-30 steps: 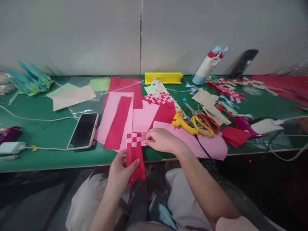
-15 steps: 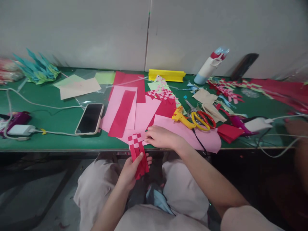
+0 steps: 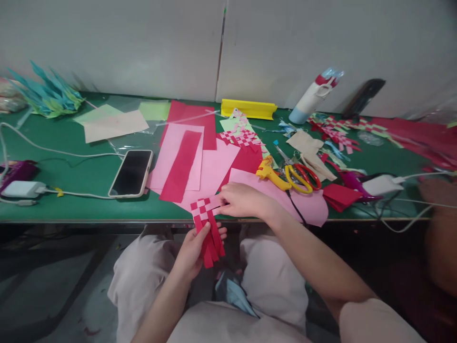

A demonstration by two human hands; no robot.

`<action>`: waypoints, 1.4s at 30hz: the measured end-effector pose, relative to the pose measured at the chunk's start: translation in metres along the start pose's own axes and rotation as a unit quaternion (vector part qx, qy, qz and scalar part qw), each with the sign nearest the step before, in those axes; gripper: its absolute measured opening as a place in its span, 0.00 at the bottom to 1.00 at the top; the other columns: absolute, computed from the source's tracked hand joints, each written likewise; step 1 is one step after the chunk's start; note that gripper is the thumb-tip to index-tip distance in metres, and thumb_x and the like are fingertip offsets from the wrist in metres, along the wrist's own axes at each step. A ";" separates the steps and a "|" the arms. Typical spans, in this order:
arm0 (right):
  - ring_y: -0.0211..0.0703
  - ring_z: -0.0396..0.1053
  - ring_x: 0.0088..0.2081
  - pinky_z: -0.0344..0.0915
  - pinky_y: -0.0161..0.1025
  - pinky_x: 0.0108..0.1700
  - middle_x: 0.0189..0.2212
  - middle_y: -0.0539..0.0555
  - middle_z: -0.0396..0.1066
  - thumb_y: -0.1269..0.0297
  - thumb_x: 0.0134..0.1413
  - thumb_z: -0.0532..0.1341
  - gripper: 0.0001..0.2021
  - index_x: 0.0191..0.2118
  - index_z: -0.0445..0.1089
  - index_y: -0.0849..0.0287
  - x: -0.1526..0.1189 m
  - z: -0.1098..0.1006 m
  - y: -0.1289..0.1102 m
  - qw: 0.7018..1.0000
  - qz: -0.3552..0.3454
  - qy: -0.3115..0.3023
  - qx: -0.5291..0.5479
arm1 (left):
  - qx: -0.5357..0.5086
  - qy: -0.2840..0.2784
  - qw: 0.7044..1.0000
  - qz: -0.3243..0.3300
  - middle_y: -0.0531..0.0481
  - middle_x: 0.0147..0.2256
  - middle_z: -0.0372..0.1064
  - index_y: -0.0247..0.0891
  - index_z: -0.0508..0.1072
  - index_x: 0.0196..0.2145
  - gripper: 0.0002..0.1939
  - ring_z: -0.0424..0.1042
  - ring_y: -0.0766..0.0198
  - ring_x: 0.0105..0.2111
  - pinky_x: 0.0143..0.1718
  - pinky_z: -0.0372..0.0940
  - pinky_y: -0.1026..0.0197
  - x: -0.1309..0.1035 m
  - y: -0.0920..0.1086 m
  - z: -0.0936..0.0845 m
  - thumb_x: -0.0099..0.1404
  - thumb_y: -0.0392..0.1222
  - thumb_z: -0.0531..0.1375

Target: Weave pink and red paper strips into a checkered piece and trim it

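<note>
A small woven paper piece in pink and red checks hangs at the table's front edge, its loose red strips trailing downward and spread apart. My left hand is closed on it from below, thumb across the red strips and fingers behind. To the upper right, my right hand pinches the pink strip ends that stick out of the weave's right side. Its fingertips partly cover those ends. Beneath and behind my right hand lies a sheet of pink paper.
On the green table lie a phone, pink and red sheets, a yellow glue gun, scissors, and woven scraps. A bottle stands against the wall. Cables run along both sides. Another person's arm shows at right.
The loose red strips have fanned out a little at their lower ends. My right hand has shifted slightly right, and more of the pink strip ends shows. The view has moved slightly.
</note>
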State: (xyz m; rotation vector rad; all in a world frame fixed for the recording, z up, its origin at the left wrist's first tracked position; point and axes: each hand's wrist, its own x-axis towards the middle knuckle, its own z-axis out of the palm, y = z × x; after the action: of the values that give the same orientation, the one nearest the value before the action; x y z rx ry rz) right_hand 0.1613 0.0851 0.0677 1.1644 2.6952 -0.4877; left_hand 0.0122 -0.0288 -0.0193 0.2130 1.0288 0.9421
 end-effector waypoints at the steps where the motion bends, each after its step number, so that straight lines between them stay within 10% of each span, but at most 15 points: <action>1: 0.43 0.68 0.32 0.54 0.36 0.32 0.29 0.58 0.74 0.61 0.56 0.60 0.12 0.28 0.74 0.63 0.002 -0.001 0.000 1.000 0.004 0.015 0.005 | 0.000 -0.002 1.000 0.002 0.34 0.37 0.78 0.26 0.75 0.42 0.16 0.78 0.54 0.37 0.42 0.73 0.54 0.000 0.001 0.000 0.63 0.43 0.61; 7: 0.46 0.66 0.44 0.59 0.39 0.46 0.39 0.59 0.72 0.65 0.58 0.60 0.11 0.42 0.75 0.64 0.024 0.008 -0.006 0.988 -0.063 0.117 0.082 | 0.005 0.001 1.000 0.010 0.34 0.37 0.78 0.27 0.75 0.42 0.17 0.78 0.53 0.37 0.41 0.73 0.55 0.002 0.004 0.000 0.60 0.45 0.64; 42: 0.38 0.71 0.36 0.62 0.34 0.38 0.33 0.54 0.76 0.71 0.51 0.62 0.05 0.34 0.75 0.62 0.036 0.021 -0.006 0.948 -0.051 0.064 0.308 | 0.023 -0.013 0.999 0.040 0.38 0.35 0.79 0.30 0.75 0.40 0.25 0.77 0.50 0.41 0.42 0.72 0.53 0.008 0.004 -0.006 0.53 0.55 0.67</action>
State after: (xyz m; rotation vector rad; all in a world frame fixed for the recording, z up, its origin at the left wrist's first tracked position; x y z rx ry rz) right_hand 0.1329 0.0975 0.0395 1.2132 2.8043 -1.3925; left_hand 0.0066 -0.0215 -0.0255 0.3051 1.0255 0.9864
